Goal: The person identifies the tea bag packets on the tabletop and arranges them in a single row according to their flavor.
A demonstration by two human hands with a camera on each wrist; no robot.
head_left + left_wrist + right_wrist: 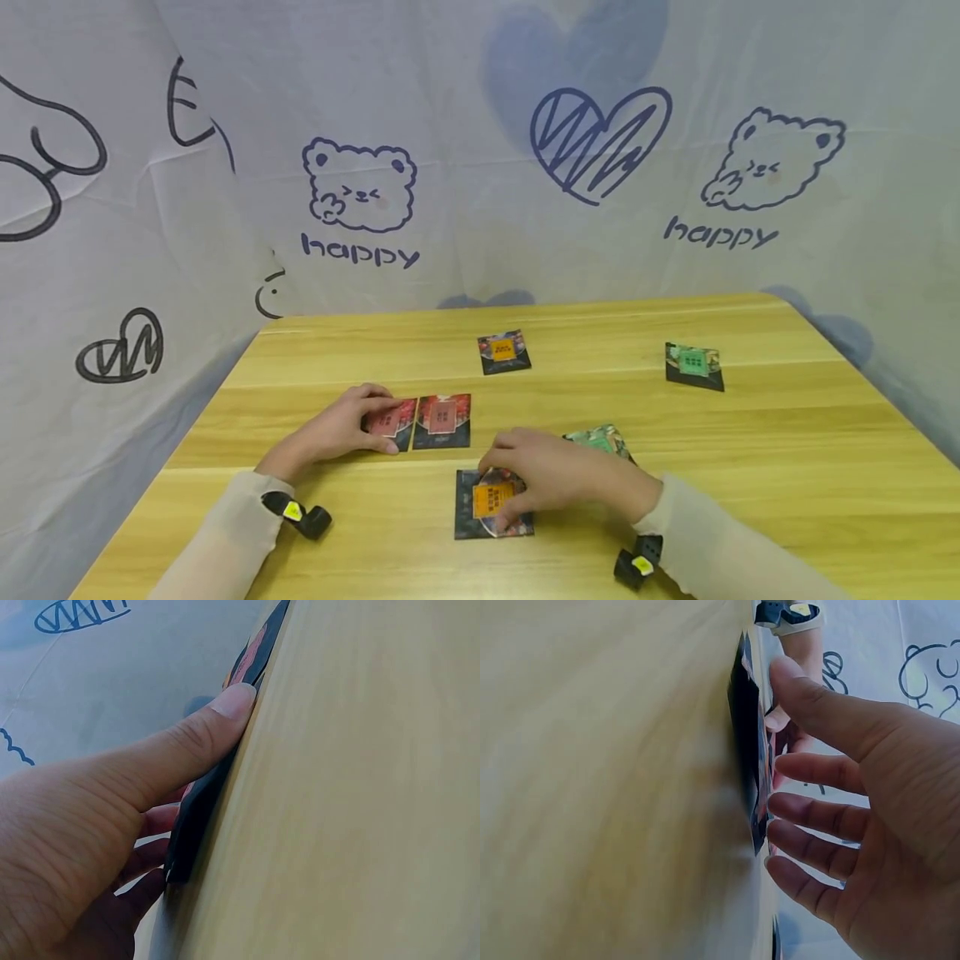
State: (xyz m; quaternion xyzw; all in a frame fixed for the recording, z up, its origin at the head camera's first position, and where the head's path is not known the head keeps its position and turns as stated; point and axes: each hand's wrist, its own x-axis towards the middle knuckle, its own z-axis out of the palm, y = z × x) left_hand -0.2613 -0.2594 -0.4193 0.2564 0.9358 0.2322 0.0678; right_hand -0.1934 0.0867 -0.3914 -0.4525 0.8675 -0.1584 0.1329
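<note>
On the left part of the table my left hand (348,423) rests over a flat packet with a red label (387,422). Its thumb (217,712) lies along the packet's near edge in the left wrist view, and the other fingers are partly hidden behind the packet. A second red-labelled packet (442,421) lies just right of it. My right hand (558,471) hovers over a dark packet with an orange label (491,500), its thumb and fingers spread and loosely bent. In the right wrist view these fingers sit close to that packet's face (762,765).
Behind my right hand lies a green packet (603,440), partly covered by the hand. Farther back are another orange-labelled packet (504,351) and a green-labelled one (694,365). A white cloth with drawings (465,167) hangs behind the wooden table (360,350).
</note>
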